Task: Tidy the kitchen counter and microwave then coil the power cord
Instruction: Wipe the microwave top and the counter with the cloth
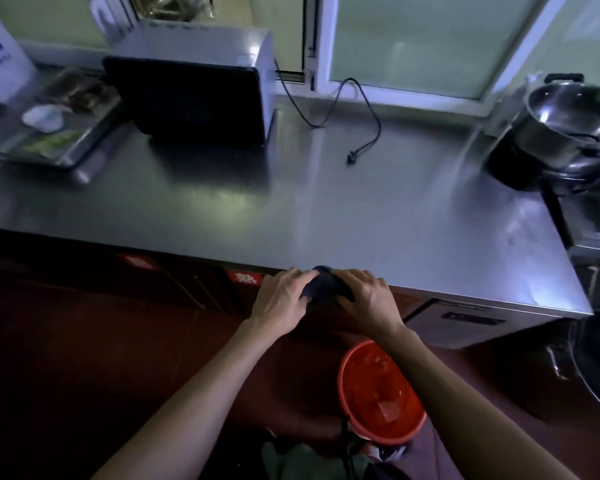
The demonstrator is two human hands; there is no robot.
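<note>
A dark cloth is bunched at the counter's near edge, above a red bucket on the floor. It is gripped from both sides: left hand and right hand, fingers curled round it. Step judged: cloth being wrung or folded for wiping. The power cord lies loose, uncoiled, right of the microwave, w/ plug on the counter. Next prob. calls for wiping, then gathering the cord.
</note>
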